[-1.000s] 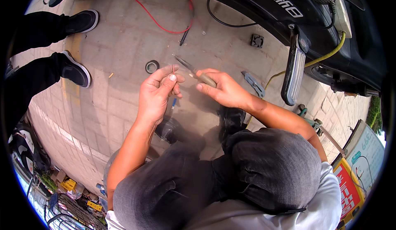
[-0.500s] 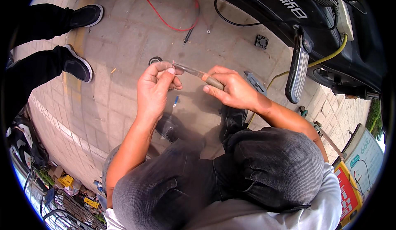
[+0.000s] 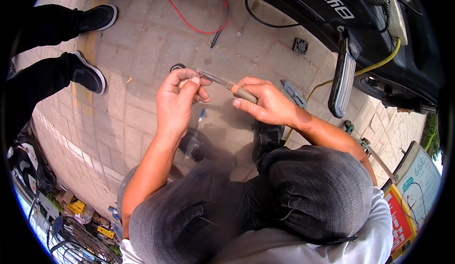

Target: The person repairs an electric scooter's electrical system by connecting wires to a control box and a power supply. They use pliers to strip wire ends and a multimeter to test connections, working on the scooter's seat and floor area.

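Note:
My right hand (image 3: pixel 270 104) is wrapped round the brown handle of a slim tool (image 3: pixel 219 79). Its tapering grey metal shaft points left, with a copper-coloured band where it meets the handle. The tool's tip lies against the fingertips of my left hand (image 3: pixel 177 96). That hand is closed in a pinch, thumb against forefinger, on a small bit too fine to name at the tool's tip. Behind my left fingers, a small dark round thing (image 3: pixel 177 68) lies on the floor, partly hidden. Below the hands rests a little blue-and-white piece (image 3: pixel 202 115).
A black electric scooter (image 3: pixel 303 3) with a footpeg (image 3: pixel 343 79) stands at upper right, a yellow cable (image 3: pixel 379 64) running from it. On the paving lie a small fan (image 3: pixel 300 46), a blue-grey tool (image 3: pixel 293 93) and a red wire (image 3: pixel 185 20). Another person's shoes (image 3: pixel 89 73) are at left.
Both hands and the tool stay almost where they were. The tool's tip remains at my left fingertips; the view has shifted very slightly.

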`<control>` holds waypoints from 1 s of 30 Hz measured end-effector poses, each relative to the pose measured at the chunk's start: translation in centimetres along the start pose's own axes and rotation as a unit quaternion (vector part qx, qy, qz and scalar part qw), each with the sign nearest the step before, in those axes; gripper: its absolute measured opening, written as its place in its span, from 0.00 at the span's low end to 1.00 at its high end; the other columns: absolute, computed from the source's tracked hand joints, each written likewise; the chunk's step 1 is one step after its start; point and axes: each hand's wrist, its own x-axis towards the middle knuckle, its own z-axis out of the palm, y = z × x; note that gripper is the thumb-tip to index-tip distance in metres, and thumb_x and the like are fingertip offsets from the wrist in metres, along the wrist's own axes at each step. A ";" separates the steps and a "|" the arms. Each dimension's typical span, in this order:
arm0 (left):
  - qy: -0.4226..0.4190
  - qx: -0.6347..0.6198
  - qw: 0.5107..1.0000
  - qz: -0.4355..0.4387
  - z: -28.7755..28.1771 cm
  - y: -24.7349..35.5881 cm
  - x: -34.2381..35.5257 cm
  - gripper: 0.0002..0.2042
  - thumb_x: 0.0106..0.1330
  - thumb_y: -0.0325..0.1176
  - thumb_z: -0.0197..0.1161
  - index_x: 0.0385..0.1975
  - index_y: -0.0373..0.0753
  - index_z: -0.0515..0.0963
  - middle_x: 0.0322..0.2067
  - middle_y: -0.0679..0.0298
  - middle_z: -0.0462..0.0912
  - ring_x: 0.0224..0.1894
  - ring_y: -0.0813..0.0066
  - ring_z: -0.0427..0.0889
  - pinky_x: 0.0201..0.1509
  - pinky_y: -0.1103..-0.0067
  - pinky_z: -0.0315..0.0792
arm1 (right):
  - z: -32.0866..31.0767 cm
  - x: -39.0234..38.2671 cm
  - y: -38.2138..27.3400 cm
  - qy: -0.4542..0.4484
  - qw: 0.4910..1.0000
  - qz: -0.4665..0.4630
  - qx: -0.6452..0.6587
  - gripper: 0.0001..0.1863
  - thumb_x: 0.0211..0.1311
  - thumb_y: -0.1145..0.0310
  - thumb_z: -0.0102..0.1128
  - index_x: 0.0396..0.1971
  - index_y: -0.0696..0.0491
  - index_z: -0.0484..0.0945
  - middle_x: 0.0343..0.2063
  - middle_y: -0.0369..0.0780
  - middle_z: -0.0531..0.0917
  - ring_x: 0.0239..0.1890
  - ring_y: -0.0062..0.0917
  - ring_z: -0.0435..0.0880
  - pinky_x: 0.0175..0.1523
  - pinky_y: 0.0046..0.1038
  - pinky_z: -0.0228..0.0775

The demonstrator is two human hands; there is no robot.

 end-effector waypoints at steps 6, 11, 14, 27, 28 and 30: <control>0.011 0.005 1.000 -0.009 0.2 0.2 -0.1 0.06 0.67 0.27 0.57 0.40 0.35 0.73 0.34 0.55 0.82 0.28 0.76 0.80 0.33 0.76 0.78 | 0.0 0.1 -0.1 -0.003 1.000 0.008 0.004 0.19 0.64 0.62 0.59 0.43 0.64 0.79 0.37 0.50 0.80 0.42 0.43 0.80 0.49 0.36 0.71; 0.011 0.011 1.000 0.014 0.6 0.5 0.0 0.05 0.67 0.26 0.58 0.39 0.34 0.73 0.34 0.58 0.82 0.28 0.79 0.79 0.33 0.79 0.76 | 0.1 0.0 0.1 0.026 0.999 -0.007 -0.018 0.17 0.63 0.64 0.60 0.43 0.62 0.80 0.35 0.49 0.80 0.39 0.43 0.80 0.46 0.36 0.72; -0.026 0.034 0.998 0.039 -0.1 0.7 -0.1 0.05 0.66 0.24 0.60 0.39 0.34 0.73 0.33 0.58 0.82 0.27 0.77 0.80 0.33 0.79 0.77 | -0.2 -0.2 0.0 0.032 0.998 -0.018 -0.045 0.15 0.62 0.66 0.60 0.43 0.60 0.80 0.35 0.47 0.80 0.37 0.43 0.80 0.43 0.36 0.73; -0.174 0.007 0.984 -0.025 -1.7 3.3 0.1 0.07 0.63 0.23 0.64 0.35 0.35 0.72 0.33 0.54 0.83 0.33 0.72 0.84 0.35 0.78 0.79 | -2.3 0.1 0.0 0.017 0.985 -0.121 -0.118 0.10 0.56 0.70 0.64 0.38 0.57 0.81 0.34 0.43 0.80 0.36 0.40 0.80 0.41 0.34 0.75; -0.178 0.014 0.984 -0.026 -1.8 3.3 0.1 0.07 0.63 0.23 0.64 0.35 0.35 0.72 0.33 0.54 0.83 0.33 0.72 0.84 0.35 0.78 0.79 | -2.4 0.2 0.0 0.015 0.984 -0.126 -0.123 0.10 0.56 0.70 0.64 0.38 0.56 0.81 0.34 0.43 0.80 0.36 0.39 0.80 0.41 0.34 0.75; -0.188 0.029 0.981 -0.027 -1.9 3.3 0.1 0.07 0.63 0.23 0.64 0.34 0.35 0.72 0.32 0.54 0.83 0.33 0.72 0.84 0.36 0.79 0.79 | -2.6 0.2 0.1 0.011 0.982 -0.135 -0.134 0.10 0.55 0.70 0.65 0.37 0.56 0.81 0.34 0.42 0.80 0.36 0.39 0.80 0.41 0.34 0.75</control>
